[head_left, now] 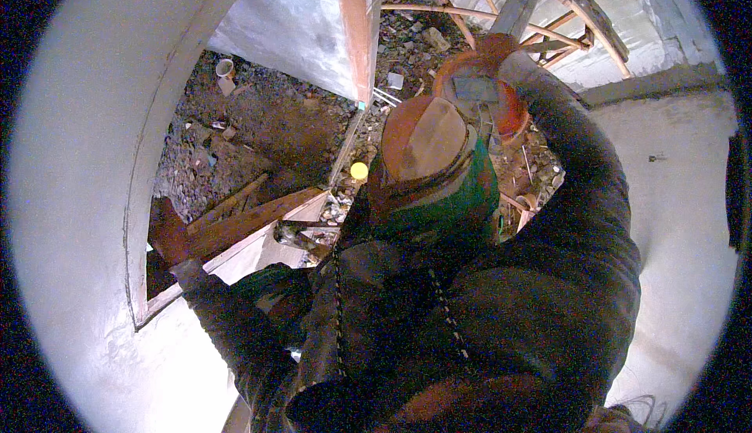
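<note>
My right hand [501, 92], in an orange glove, reaches forward and curls around a flat grey tool [468, 88]. Just below it a rust-brown, plaster-smeared board [423, 139] lies over a green container [454, 202] held close to my dark jacket. My left hand [167, 236], in a reddish glove, is down at the lower left. It grips the end of a wooden plank [251, 218] at the edge of the wall opening. My dark sleeves hide both wrists.
A white plastered wall [86, 159] curves round the left, and another [674, 198] closes the right. Through the opening lies rubble-strewn ground [266, 112] with a white cup [225, 67] and a small yellow ball [359, 170]. A white panel [298, 26] and wooden poles [486, 6] stand beyond.
</note>
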Demonstrator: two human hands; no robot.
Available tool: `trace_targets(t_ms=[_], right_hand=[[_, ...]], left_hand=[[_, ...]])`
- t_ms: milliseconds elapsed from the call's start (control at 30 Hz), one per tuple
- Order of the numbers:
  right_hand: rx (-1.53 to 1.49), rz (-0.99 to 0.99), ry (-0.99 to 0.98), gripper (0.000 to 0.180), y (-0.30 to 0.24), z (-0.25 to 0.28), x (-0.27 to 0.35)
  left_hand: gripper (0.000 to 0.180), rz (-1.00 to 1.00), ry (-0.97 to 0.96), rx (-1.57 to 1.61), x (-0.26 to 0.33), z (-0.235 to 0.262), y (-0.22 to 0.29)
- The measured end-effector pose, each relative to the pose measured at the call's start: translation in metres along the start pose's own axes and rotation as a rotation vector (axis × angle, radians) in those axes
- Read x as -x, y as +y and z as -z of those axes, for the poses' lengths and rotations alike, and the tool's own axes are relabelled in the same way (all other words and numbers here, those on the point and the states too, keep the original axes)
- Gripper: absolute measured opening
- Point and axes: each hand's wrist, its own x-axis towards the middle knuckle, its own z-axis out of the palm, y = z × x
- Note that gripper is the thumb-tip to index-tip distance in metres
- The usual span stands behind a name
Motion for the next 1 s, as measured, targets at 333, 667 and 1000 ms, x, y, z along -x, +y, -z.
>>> trace_targets(t_ms=[333, 667, 1000], right_hand=[[-0.035, 0.382, 0.308, 0.037, -0.041, 0.039, 0.033], [-0.221, -0.014, -0.31, 0.042, -0.049, -0.026, 0.09], [-0.292, 0.098, -0.292, 0.044, -0.05, 0.005, 0.036]], left_hand=[[0.039, -0.096, 0.05, -0.077, -0.003, 0.028, 0.031], [0.052, 0.052, 0.565, -0.001, -0.024, -0.057, 0.015], [0.048, -0.019, -0.054, -0.123, 0.009, -0.099, -0.044]])
